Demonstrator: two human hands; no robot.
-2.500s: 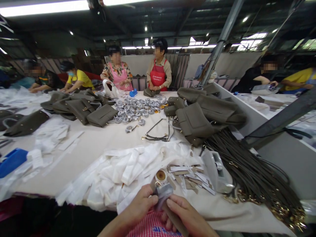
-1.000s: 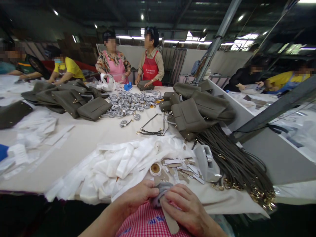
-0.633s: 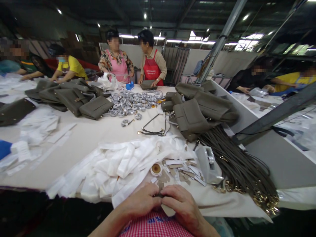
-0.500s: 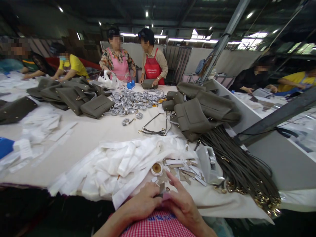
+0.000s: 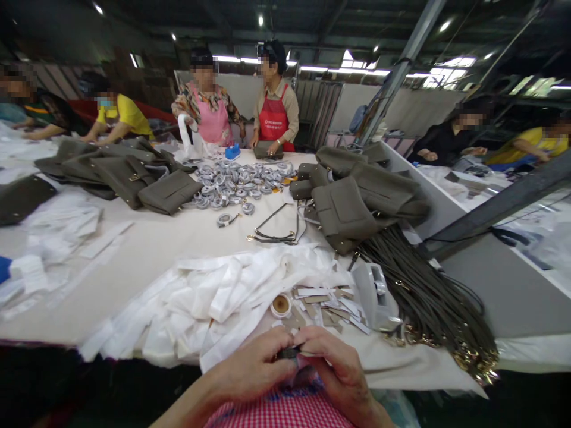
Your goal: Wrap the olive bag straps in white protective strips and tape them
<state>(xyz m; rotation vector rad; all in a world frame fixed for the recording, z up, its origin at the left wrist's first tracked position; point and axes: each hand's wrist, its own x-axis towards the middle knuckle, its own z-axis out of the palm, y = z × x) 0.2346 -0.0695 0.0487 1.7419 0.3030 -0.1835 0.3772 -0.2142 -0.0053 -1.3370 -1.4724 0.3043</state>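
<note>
Low in the middle of the view, close against the checked apron [image 5: 276, 413], my left hand [image 5: 252, 365] is closed on a small dark piece [image 5: 288, 353]. My right hand [image 5: 334, 365] meets it from the other side, fingertips pinched on the same piece. Fingers hide most of it, so its kind does not show. Just beyond my hands stand a small round tub [image 5: 281, 305] with brown contents and a scatter of grey and white card strips [image 5: 332, 306]. To their left lies a heap of white strips [image 5: 214, 291].
A clear tape dispenser [image 5: 375, 297] stands beside a bundle of dark straps [image 5: 419, 297] with gold clasps. Olive bags [image 5: 343, 211] are piled behind it, more bags [image 5: 172, 191] lie left. Coiled straps [image 5: 232, 181] fill the middle. Co-workers [image 5: 274, 113] stand across the table [image 5: 147, 238].
My right hand's raised fingers have come down and inward to pinch the dark piece beside my left hand. The view has shifted slightly.
</note>
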